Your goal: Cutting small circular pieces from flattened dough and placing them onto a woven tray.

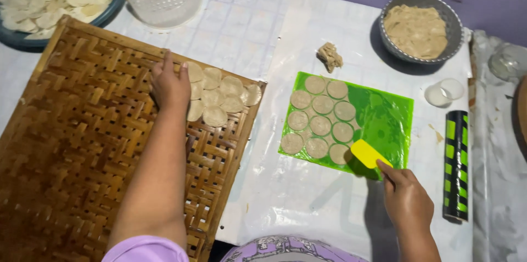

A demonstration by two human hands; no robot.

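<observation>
Fingers (391, 169) of the right hand (407, 201) pinch a yellow scraper (369, 154) beside the dough discs (321, 124) on the green sheet (384, 124); the left hand (170, 87) lies flat, holding nothing, on discs (219, 97) on the woven tray (82, 146). Pressing could squash them; scraping steeply could tear soft discs.

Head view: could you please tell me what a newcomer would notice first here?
The bright green mat at centre right, covered with round dough discs, stands out; the right hand holds a yellow scraper at its edge. On the left, the left hand lays discs on a woven bamboo tray.
</observation>
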